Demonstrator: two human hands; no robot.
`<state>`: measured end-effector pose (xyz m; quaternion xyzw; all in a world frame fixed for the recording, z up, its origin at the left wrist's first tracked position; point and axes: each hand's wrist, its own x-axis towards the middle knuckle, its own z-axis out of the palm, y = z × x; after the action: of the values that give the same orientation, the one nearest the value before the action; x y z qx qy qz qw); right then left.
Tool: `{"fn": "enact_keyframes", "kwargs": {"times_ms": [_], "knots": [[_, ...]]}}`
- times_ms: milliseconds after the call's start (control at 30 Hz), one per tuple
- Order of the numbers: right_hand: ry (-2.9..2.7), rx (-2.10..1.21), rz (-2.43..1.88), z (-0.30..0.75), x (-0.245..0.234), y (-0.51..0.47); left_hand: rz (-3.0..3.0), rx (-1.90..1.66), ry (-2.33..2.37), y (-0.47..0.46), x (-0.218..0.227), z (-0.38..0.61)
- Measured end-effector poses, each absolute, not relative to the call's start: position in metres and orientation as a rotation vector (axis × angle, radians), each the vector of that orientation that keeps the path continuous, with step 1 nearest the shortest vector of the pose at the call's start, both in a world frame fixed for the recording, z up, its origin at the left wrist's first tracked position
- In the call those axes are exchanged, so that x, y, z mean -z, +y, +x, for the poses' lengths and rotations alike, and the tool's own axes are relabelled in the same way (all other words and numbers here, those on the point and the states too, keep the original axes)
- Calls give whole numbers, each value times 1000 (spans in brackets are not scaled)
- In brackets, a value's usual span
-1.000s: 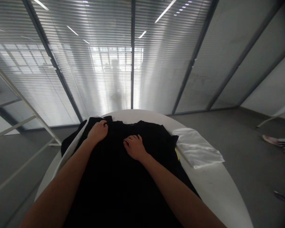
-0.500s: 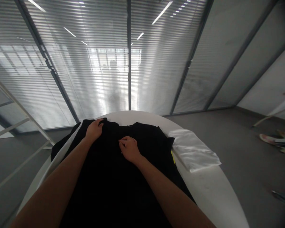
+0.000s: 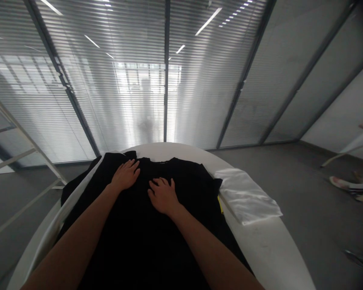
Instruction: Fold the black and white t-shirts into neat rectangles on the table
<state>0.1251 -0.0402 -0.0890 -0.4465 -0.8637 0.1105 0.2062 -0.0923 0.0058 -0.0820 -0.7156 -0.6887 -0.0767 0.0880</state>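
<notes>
A black T-shirt (image 3: 145, 233) lies spread on a white round-ended table (image 3: 272, 249), its neckline toward the far edge. My left hand (image 3: 125, 176) rests flat on the upper left of the shirt, fingers stretched out. Just right of the middle, below the neckline, my right hand (image 3: 162, 196) lies on the cloth with its fingers spread. Neither hand holds anything. Along the left side of the shirt runs a strip of white material (image 3: 69, 201), with more black cloth (image 3: 71, 183) beyond it.
A shiny white plastic packet (image 3: 248, 195) lies on the table right of the shirt. Something yellow (image 3: 220, 204) peeks out at the shirt's right edge. A pale metal frame (image 3: 33, 141) stands at the left. Glass partitions with blinds (image 3: 193, 92) rise behind the table. A shoe (image 3: 345, 184) shows far right.
My left hand has moved slightly right and down, flattening from a curled pose. My right hand's pinched fingers have opened and spread on the shirt. The view has shifted slightly.
</notes>
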Motion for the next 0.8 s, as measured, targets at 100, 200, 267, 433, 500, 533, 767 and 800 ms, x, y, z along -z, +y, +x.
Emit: {"fn": "enact_keyframes", "kwargs": {"times_ms": [100, 200, 267, 433, 500, 533, 767, 800], "knots": [[-2461, -286, -1301, 126, 89, -40, -2090, 232, -2105, 6, 92, -98], [-2476, -252, -1375, 133, 82, -32, -2056, 246, -2108, 7, 95, -99], [-2449, -176, -1457, 145, 71, -21, -2053, 255, -2100, 7, 94, -98], [-2209, 30, -1822, 200, 43, 15, -2040, 288, -2013, -3, 84, -91], [-2106, 28, -1986, 223, 38, 26, -2060, 322, -1934, -8, 78, -86], [-2075, 15, -2052, 233, 38, 30, -2084, 335, -1905, -10, 76, -82], [-2034, -115, -2291, 258, 53, 41, -2286, 163, -2047, -9, 85, -70], [-2033, -103, -2293, 258, 56, 41, -2281, 162, -2053, -8, 87, -70]]}}
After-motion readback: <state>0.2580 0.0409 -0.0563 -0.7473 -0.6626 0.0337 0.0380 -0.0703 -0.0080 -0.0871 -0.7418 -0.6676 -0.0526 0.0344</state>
